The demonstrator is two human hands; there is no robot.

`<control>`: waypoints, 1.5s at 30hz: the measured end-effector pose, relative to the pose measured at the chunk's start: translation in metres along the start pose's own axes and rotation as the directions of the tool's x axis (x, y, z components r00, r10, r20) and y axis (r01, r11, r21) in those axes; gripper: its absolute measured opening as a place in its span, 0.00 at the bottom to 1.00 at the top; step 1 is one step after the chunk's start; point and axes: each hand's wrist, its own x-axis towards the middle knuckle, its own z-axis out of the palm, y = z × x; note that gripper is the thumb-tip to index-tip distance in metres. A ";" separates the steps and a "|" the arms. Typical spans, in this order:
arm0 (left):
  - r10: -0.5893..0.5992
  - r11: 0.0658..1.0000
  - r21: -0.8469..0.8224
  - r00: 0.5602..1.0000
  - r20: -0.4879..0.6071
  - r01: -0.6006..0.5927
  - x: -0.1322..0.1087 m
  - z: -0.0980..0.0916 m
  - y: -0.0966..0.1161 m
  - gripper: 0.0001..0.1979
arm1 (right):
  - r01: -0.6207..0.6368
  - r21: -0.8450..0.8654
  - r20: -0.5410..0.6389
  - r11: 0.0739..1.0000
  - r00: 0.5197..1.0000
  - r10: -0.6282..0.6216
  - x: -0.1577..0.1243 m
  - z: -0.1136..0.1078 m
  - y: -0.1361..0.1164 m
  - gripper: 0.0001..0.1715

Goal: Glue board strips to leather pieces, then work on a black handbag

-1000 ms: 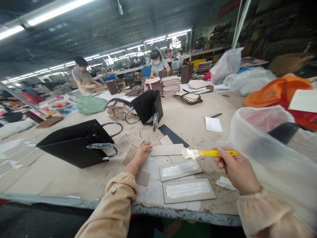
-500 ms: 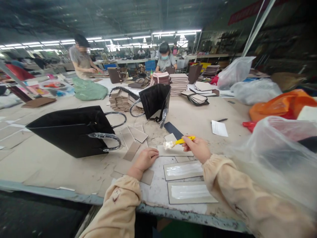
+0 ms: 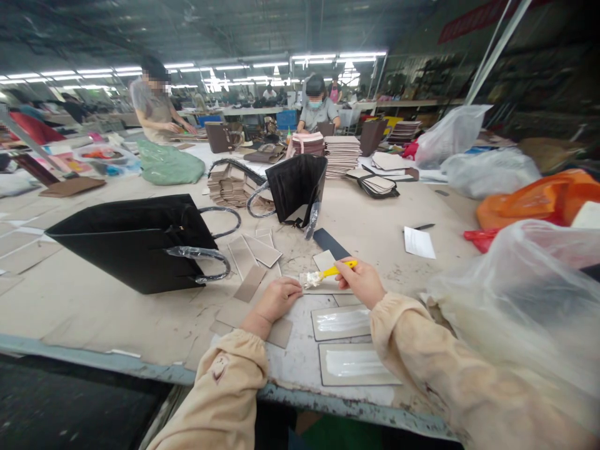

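My right hand (image 3: pixel 360 282) grips a brush by its yellow handle (image 3: pixel 341 267). White paste coats the bristles, which are over the left part of a beige rectangular board (image 3: pixel 328 289). My left hand (image 3: pixel 277 301) rests at this board's left end, fingers curled together and fingertips on its edge. Closer to me lie two similar dark-edged boards, the upper one (image 3: pixel 344 322) and the lower one (image 3: pixel 359 364), both streaked with white paste. My right sleeve covers part of their right ends. Bare board pieces (image 3: pixel 263 251) lie loosely beyond my left hand.
A large black handbag (image 3: pixel 135 259) stands on the left, a smaller one (image 3: pixel 295 187) farther back. Stacked panels (image 3: pixel 342 156) are behind it. Plastic bags (image 3: pixel 515 294) crowd the right side. A paper slip (image 3: pixel 419 242) lies right of centre. Two co-workers (image 3: pixel 154 106) stand across the table.
My right hand and the brush have moved left along the board, bringing the bristles close to my left fingertips. My left hand stays in place. The view has shifted slightly.
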 end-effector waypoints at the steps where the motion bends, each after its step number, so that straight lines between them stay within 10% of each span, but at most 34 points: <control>1: -0.004 1.000 -0.001 1.000 -0.001 0.004 0.000 0.001 -0.001 0.07 | 0.011 -0.030 0.005 0.999 1.000 -0.011 -0.001 0.000 0.000 0.13; 29: -0.061 0.998 -0.032 0.998 0.023 0.062 0.002 -0.005 0.003 0.07 | -0.046 -0.368 -0.255 0.929 0.966 -0.053 -0.023 -0.113 0.005 0.14; 35: -0.068 0.997 -0.027 0.997 0.034 0.069 0.002 -0.005 0.004 0.07 | 0.005 -0.133 -0.289 0.991 0.956 -0.044 -0.022 -0.086 -0.014 0.15; 45: -0.032 0.999 -0.013 0.999 0.036 0.033 0.002 -0.005 0.005 0.09 | 0.077 -0.090 0.025 0.993 0.997 -0.075 -0.006 -0.003 -0.022 0.12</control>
